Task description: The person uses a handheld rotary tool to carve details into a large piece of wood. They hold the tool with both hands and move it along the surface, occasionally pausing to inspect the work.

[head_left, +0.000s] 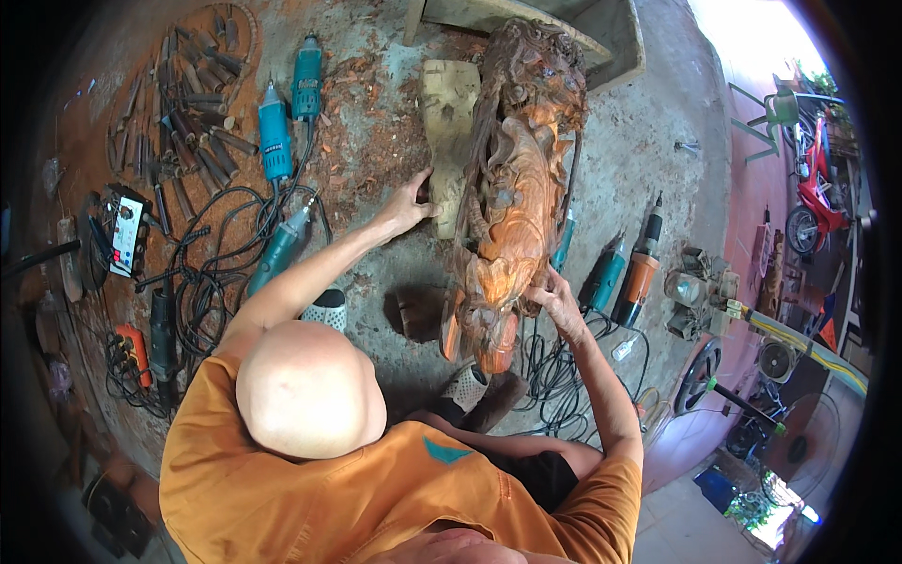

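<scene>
The person wore an orange short-sleeved shirt with a small teal mark on the chest, and dark shorts. Both forearms were bare. On the feet were white perforated shoes with dark trim.

Carved wood statue rough, orange (pale wood block matt)
</scene>
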